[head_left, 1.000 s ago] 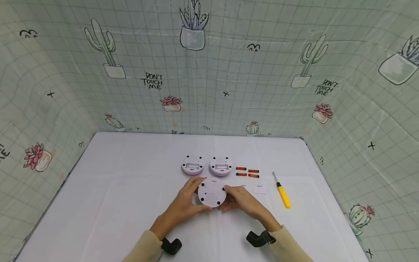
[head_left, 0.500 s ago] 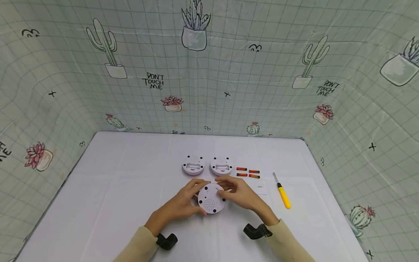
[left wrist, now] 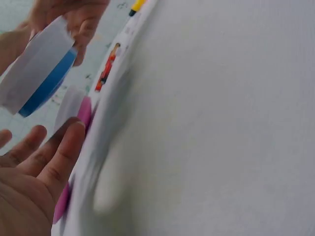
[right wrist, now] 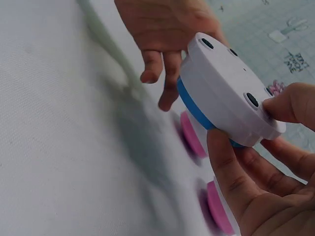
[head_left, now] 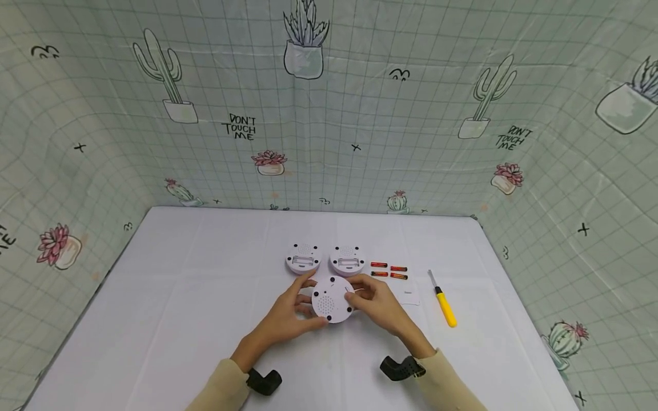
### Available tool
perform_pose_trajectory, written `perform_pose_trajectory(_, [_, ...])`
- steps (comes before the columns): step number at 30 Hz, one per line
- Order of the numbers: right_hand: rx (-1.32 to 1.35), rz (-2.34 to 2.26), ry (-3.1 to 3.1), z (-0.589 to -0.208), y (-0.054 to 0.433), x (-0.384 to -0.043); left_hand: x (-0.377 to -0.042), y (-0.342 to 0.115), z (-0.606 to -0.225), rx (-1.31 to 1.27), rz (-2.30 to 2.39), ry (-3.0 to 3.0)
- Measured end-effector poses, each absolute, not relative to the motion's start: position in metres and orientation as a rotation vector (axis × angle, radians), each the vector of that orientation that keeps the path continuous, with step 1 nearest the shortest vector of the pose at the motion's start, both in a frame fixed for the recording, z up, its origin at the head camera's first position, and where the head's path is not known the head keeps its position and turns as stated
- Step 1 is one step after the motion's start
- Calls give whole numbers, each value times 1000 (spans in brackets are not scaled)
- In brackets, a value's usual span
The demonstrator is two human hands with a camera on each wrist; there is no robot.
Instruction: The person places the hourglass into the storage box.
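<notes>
My right hand [head_left: 377,299] pinches a round white device [head_left: 331,302] by its edge, thumb on the face and fingers beneath. Black rubber feet and a grille of small holes mark that face, and a blue band [right wrist: 194,105] shows on its other side. Beside it is my left hand [head_left: 288,314], its fingers [left wrist: 64,147] spread and apart from the device in the left wrist view. The left thumb lies at the device's near edge; whether it bears on it I cannot tell. Beyond the hands, two similar devices [head_left: 303,260] [head_left: 348,261] with pink undersides show slots in their upward faces.
Several red batteries [head_left: 378,274] lie right of the two devices. A thin white cover [head_left: 409,295] is on the table in front of them, partly behind the right hand. Farther right rests a yellow-handled screwdriver [head_left: 445,308]. A patterned cloth [head_left: 354,114] surrounds the white table [head_left: 205,297].
The right hand has shifted its grip onto the device's right edge and face. The device has turned, its grille now toward the left. The left fingers have come away from it.
</notes>
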State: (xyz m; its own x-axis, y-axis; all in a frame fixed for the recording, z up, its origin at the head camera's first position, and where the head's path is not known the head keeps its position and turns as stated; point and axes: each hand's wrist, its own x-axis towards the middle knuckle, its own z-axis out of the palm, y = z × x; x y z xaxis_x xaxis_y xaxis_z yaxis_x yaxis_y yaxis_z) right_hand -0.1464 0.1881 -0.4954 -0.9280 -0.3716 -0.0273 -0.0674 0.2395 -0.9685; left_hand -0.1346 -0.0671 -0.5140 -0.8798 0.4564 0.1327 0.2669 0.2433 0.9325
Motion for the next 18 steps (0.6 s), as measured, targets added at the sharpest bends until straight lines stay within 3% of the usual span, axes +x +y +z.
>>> perform_pose_trajectory(5, [-399,-1811,2198,-496,186,-146,-134,-60,-515,562,1704,2317])
perform_pose_trajectory(18, [-480,-1698,2261,-490,188,-149,-141,-62,-506,692,1820,2284])
